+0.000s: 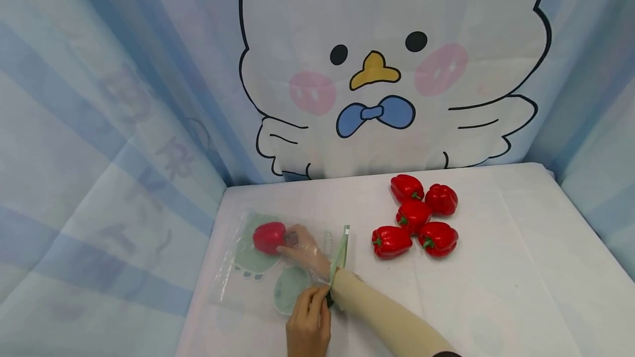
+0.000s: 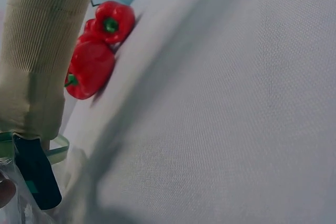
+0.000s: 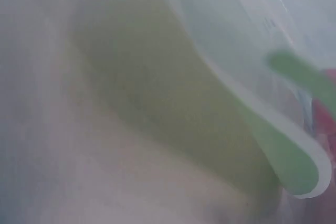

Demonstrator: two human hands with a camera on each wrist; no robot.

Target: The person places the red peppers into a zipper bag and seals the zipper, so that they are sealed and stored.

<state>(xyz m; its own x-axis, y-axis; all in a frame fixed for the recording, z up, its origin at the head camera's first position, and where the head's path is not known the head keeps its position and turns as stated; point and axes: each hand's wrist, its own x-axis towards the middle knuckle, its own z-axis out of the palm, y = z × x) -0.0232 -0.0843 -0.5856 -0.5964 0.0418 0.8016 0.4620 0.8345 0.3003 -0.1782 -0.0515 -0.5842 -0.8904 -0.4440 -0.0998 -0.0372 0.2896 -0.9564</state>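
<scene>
While bagged, pepper [image 1: 269, 237] at right hand [image 1: 303, 253] fingertips.

Blurred green-edged bag rim [image 3: 294, 156] close up

Six glossy red bell peppers: one [image 1: 269, 237] inside the clear plastic zip bag [image 1: 248, 280] at the right hand's fingertips, five [image 1: 415, 216] clustered beyond that forearm. One bag. Two hands.
</scene>
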